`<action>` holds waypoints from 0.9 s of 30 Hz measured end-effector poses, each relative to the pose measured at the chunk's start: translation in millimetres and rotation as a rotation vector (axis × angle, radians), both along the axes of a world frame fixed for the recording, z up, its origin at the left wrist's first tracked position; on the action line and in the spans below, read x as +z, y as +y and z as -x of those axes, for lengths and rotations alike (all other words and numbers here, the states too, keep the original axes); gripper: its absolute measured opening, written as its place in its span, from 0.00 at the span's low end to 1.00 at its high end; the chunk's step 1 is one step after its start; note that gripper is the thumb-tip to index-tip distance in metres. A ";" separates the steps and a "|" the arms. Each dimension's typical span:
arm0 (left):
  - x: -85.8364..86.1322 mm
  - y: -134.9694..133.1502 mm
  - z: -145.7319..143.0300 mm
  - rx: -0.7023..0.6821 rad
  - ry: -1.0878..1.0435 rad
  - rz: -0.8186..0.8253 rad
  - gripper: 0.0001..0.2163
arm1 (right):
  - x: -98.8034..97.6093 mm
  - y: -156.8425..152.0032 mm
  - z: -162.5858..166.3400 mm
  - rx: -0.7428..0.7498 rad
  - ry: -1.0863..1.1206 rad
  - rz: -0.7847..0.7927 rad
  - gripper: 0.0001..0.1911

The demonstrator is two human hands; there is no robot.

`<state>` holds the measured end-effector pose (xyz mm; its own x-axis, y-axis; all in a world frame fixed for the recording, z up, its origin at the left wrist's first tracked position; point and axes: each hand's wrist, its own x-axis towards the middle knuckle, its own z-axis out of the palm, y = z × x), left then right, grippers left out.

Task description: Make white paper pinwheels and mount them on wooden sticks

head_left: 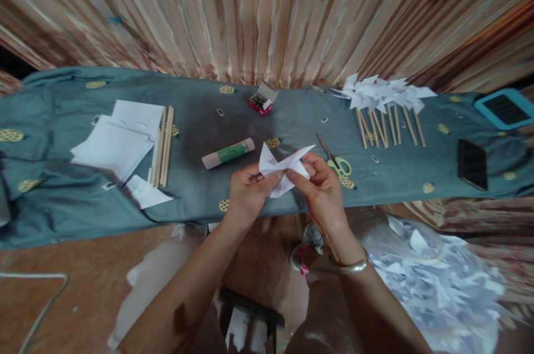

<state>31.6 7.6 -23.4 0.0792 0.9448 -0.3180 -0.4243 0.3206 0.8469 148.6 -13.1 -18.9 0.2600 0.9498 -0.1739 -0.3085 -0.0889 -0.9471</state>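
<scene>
Item: cut white paper piece (285, 168), flaps folded toward its centre, held just above the near edge of the cloth-covered surface (200, 120). Left hand (246, 193): fingers pinched on its left side. Right hand (323, 190): fingers pinched on its right flap. Nearby: glue stick (228, 153) left, scissors (337, 162) right. Risk, judged: a slackened pinch lets the flaps spring open; a hard pull could tear the paper.
</scene>
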 end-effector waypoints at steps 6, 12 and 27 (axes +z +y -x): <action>1.0 -1.2 0.0 -0.005 -0.010 0.010 0.10 | 1.4 -0.1 -2.0 0.004 0.008 0.034 0.21; 1.5 -2.0 -3.0 -0.022 -0.044 0.025 0.08 | 0.3 -0.5 -1.8 0.009 0.061 0.063 0.20; -3.0 -4.6 -5.3 -0.018 -0.030 -0.015 0.12 | -0.1 -3.2 -6.3 0.071 0.159 0.098 0.23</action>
